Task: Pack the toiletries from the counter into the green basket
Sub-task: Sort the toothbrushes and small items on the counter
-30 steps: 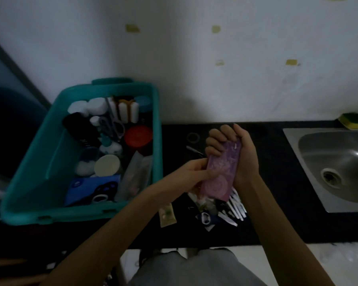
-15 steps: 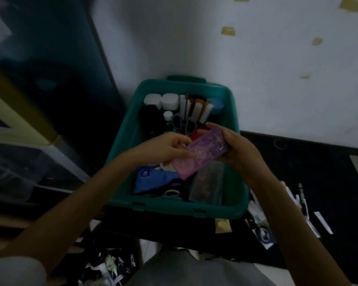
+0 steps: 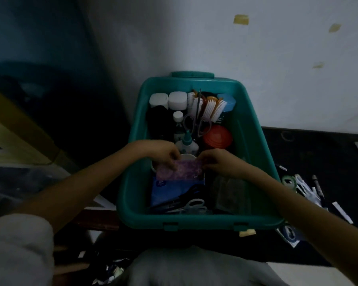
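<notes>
Left hand point(image 3: 163, 154) has its fingers curled, pinching the left end of the purple packet point(image 3: 180, 172). That packet's down inside the green basket point(image 3: 130, 193), just above a blue pack point(image 3: 167, 193), but it's too dark for me to tell if they're touching. Right hand point(image 3: 219, 162) pinches the other end the same way. Further right, a marker point(image 3: 317, 186) and some white bits lie on the dark surface point(image 3: 318, 153).

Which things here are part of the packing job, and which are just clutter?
Job: purple packet, pinched by left hand and right hand; green basket; loose counter items not yet packed.
Clutter: tape scraps on wall; paper litter on floor.
</notes>
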A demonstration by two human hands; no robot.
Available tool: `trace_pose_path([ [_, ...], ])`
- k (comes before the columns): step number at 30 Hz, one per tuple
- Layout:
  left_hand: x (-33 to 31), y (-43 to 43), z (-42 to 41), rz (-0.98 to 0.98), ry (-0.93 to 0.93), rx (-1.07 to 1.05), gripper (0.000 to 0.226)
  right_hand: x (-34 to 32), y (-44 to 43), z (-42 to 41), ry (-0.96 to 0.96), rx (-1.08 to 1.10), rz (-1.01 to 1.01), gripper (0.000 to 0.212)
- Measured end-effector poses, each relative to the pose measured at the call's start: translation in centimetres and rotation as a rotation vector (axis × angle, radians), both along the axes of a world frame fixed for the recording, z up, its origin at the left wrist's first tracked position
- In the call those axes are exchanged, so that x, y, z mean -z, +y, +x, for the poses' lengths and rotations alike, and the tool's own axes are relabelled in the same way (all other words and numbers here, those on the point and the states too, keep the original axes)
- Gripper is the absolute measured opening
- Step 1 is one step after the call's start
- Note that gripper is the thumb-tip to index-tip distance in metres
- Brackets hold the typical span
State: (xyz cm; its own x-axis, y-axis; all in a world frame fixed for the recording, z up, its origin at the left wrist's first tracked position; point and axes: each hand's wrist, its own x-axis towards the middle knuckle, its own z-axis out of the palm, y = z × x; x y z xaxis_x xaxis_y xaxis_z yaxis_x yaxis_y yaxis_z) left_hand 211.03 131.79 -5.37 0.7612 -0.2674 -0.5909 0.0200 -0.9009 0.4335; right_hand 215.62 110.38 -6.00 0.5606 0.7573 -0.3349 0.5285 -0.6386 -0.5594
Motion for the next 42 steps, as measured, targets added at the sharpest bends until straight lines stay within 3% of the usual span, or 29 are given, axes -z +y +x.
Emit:
trace_pose_path([
  [4,1.7,-0.3,1.4,0.091,0.141,0.083,0.022,1.2,1.2,0.1,-0.041,-0.021,-0.156,0.028],
  [12,2.8,0.0,1.8,0.162,0.106,0.139,0.009,1.6,1.6,0.0,-0.117,-0.025,-0.145,0.030],
  [16,3.2,-0.6,1.7,0.189,0.139,0.126,0.024,1.9,1.6,0.0,-0.158,-0.066,-0.217,0.030],
  [23,2.8,-0.9,1.4,0.193,-0.053,0.084,0.031,2.2,1.5,0.1,-0.195,-0.063,-0.239,0.029],
  [29,2.6,-1.1,1.3,0.236,-0.037,0.101,0.018,3.0,1.5,-0.6,-0.210,-0.043,-0.221,0.016],
  [34,2.7,-1.6,1.0,0.249,0.061,0.154,0.016,3.3,1.7,-1.0,-0.229,-0.090,-0.243,0.022],
  [42,2.8,-2.0,0.5,0.445,-0.026,0.237,0.034,3.8,1.7,-0.8,-0.253,-0.069,-0.253,0.018],
])
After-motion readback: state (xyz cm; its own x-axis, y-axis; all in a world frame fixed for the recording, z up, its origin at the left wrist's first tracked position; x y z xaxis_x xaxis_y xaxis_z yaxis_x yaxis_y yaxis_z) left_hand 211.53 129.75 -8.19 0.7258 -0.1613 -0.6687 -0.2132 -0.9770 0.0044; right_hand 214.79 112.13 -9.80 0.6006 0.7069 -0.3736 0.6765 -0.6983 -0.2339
